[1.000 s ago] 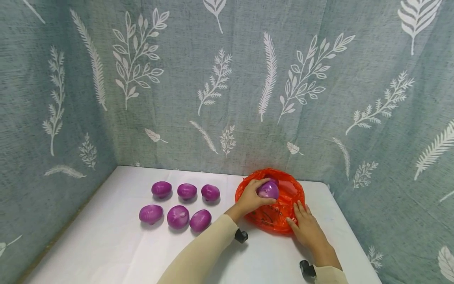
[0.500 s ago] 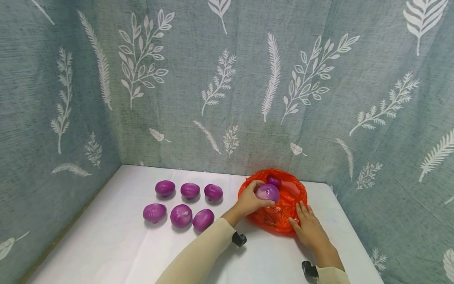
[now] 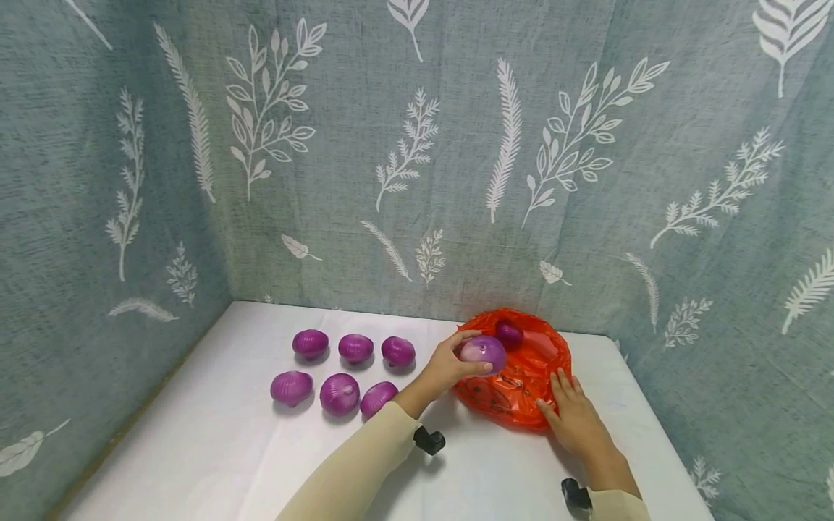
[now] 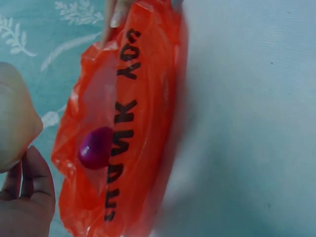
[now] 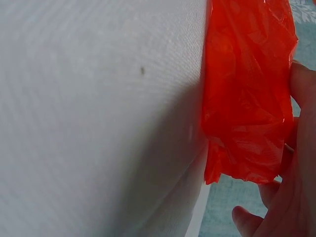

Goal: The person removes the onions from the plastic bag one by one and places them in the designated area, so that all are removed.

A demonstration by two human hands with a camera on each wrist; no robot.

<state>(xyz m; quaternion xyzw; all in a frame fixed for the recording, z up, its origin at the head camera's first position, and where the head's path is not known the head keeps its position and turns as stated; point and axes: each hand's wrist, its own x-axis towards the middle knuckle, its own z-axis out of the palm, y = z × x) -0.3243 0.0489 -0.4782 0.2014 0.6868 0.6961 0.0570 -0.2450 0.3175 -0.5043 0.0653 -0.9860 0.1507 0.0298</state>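
Note:
My left hand (image 3: 449, 367) grips a shiny purple onion (image 3: 485, 354) at the left side of a red plastic bag (image 3: 502, 414), thumb below and fingers above. In the left wrist view this held onion (image 4: 14, 118) looks pale, with fingers (image 4: 37, 175) beside it. Another purple onion (image 3: 510, 334) lies inside the bag, toward the back. My right hand (image 3: 582, 420) rests on the bag's right rim with its fingers nearly straight. The right wrist view has the thumb (image 5: 302, 81) against the red bag wall (image 5: 247, 94) and other fingertips below it.
To the left, several purple onions stand in two rows on the white-covered table, among them a back-row onion (image 3: 355, 349) and a front-row onion (image 3: 339, 394). A green leaf-patterned curtain (image 3: 404, 181) rises behind the table and at both sides.
My left hand has drawn the onion leftward, from over the bag's interior to its left rim, uncovering the onion inside. The right hand stays on the rim. The head view has shifted slightly.

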